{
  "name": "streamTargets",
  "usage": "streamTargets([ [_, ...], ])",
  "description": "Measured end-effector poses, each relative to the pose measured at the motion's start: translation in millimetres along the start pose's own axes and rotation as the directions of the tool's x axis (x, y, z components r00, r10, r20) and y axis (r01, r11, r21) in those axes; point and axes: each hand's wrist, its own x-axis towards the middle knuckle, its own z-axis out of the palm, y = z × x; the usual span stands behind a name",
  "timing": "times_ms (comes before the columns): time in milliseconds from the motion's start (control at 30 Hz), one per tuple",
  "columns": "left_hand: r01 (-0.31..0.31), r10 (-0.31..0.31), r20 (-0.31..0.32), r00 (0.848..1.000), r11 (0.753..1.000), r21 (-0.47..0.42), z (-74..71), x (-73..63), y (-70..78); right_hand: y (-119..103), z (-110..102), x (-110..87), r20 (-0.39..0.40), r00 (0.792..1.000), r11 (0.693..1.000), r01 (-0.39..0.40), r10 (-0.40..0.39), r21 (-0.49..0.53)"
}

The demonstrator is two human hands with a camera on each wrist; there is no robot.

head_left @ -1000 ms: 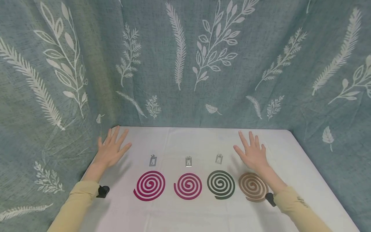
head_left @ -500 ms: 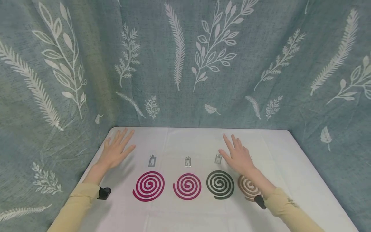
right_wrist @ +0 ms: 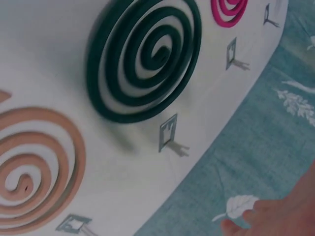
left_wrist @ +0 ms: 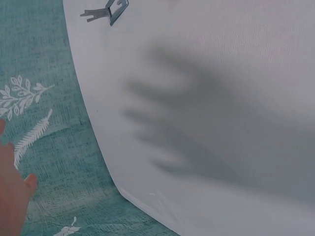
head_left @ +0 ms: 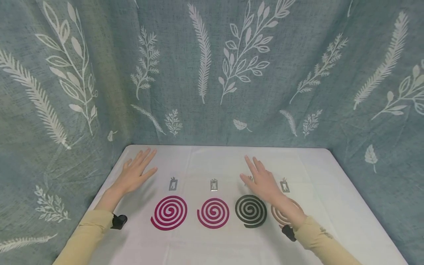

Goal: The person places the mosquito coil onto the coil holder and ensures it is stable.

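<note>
Four-finger spread and thumb extended, my left hand (head_left: 131,177) hovers over the table's left side, holding nothing. Left of centre lie a pink mosquito coil (head_left: 170,210) and a second pink coil (head_left: 214,211). My right hand (head_left: 262,185) is above the table with straight fingers, partly covering a small metal coil stand (right_wrist: 168,132). Just in front of that hand lies a dark green coil (head_left: 250,209). A brown coil (right_wrist: 78,152) is partly hidden under the right forearm in the head view.
More metal stands lie behind the coils: a left stand (head_left: 173,184), a middle stand (head_left: 214,185) and a right stand (head_left: 285,186). A patterned blue-green curtain (head_left: 212,121) borders the white table (head_left: 205,250) at the back and sides.
My right hand has swung left from behind the brown coil to over the third stand, uncovering the rightmost stand. The left hand has shifted slightly right.
</note>
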Motion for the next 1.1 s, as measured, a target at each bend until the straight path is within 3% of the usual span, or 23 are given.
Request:
streamTargets([
  [167, -0.029, 0.028, -0.005, 1.000, 0.999, -0.041, 2.7, -0.1, 3.6, -6.3, 5.9, -1.6, 0.020, 1.000, 0.999, 0.017, -0.018, 0.045],
  [433, -0.080, 0.077, -0.062, 0.995, 0.995, -0.055, 9.3, -3.1, 8.1, -19.9, 16.2, -7.6, 0.058, 0.997, 0.991, 0.039, -0.047, 0.127],
  [967, -0.100, 0.098, -0.028, 0.995, 0.988, -0.114, 17.4, -18.9, 5.8, -43.0, 46.4, -11.1, 0.106, 0.990, 0.973, 0.064, -0.090, 0.223],
  [1100, -0.079, 0.079, -0.008, 0.997, 0.986, -0.146, 19.6, -22.0, 5.0, -47.5, 51.1, -9.9, 0.117, 0.988, 0.967, 0.069, -0.100, 0.246],
])
